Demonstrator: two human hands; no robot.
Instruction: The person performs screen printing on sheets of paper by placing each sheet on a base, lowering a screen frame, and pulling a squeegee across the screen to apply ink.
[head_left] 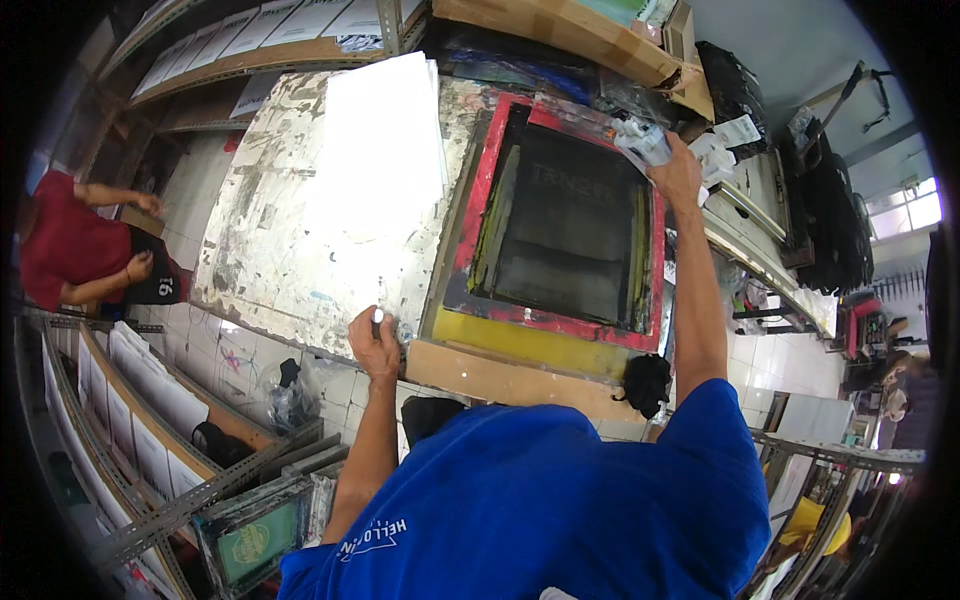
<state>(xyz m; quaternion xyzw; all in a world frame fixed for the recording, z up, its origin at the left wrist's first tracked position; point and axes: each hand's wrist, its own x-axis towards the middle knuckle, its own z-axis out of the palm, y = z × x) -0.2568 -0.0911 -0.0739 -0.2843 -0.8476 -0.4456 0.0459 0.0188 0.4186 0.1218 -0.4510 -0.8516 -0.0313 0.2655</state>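
Observation:
My left hand (375, 345) is at the front edge of the worktable, its fingers closed around a small round white piece (378, 315) that looks like a cap. At the far right, my right hand (678, 178) grips a translucent, whitish plastic container (643, 140) over the corner of a screen-printing frame. This frame (487, 180) has red-taped borders and dark mesh, and lies flat between my arms. Beneath its near side shows a yellow strip (530, 340). A stack of white paper sheets (380, 140) lies on the table left of the frame.
The worktable (260, 200) is paint-stained. A black cloth (647, 383) hangs at its near right edge. Cardboard (590, 35) lies behind the frame. Shelves with white boards (270, 30) stand far left, and a rack (180, 420) near left. A person in red (75, 240) is at the left.

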